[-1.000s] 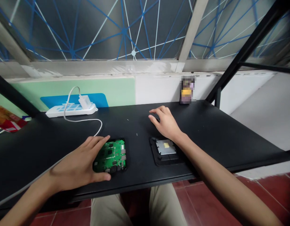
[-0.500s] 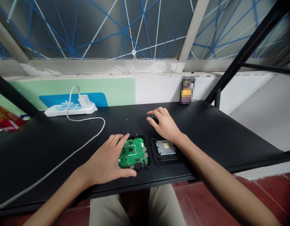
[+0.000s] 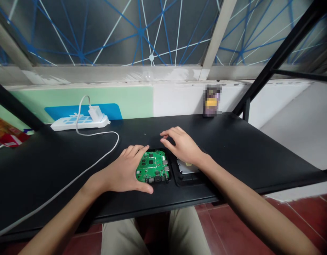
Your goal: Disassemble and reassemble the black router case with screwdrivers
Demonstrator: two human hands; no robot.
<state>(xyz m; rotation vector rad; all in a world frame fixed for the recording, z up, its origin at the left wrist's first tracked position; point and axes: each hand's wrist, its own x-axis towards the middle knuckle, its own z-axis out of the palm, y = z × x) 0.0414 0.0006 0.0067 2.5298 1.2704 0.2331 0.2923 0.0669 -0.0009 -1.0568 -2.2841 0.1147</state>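
Observation:
An uncovered green circuit board sits in a black square case on the black table. My left hand spans the left side of this case, thumb at the near edge and fingertips at the far edge, gripping it. To the right lies a black cover with a silver metal plate on its inner side. Above the cover's far part hovers my right hand, fingers bent and thumb apart from the index finger. Nothing shows between those fingertips; the palm side is hidden. My right wrist hides part of the plate.
A white power strip with a white charger stands at the back left. Its white cable runs across the table's left side. A red packet is at far left, and a blurred-out object leans on the wall.
The case with the circuit board has shifted slightly away from me and to the right with my left hand. My right hand has moved a little left and lower; a dark patch beneath it no longer shows.

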